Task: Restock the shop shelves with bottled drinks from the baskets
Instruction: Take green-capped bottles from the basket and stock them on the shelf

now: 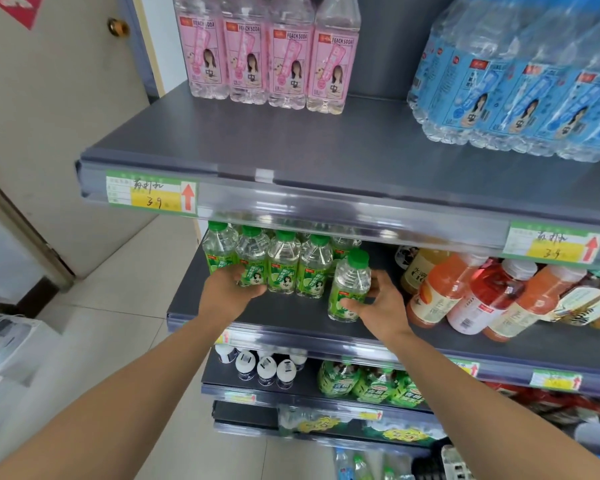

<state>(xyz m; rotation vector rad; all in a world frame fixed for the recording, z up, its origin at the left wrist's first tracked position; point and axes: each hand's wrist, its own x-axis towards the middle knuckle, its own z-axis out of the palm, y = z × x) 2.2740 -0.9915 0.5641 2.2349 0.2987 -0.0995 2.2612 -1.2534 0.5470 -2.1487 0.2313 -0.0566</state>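
A row of clear bottles with green caps and green labels (pixel 284 265) stands on the left of the middle shelf (pixel 291 317). My left hand (pixel 227 289) wraps the base of the second bottle (pixel 253 261) in that row. My right hand (pixel 378 306) grips a separate green-label bottle (pixel 350 285), which stands on the shelf slightly in front and to the right of the row. A basket (pixel 458 462) with more bottles shows at the bottom edge, partly cut off.
Orange and red drink bottles (pixel 482 296) lie on their sides on the right of the same shelf. Above, pink peach soda bottles (pixel 271 53) and a wrapped pack of blue-label bottles (pixel 520 77) stand on the upper shelf (pixel 291 147). Lower shelves hold more bottles. A door (pixel 49 98) is at left.
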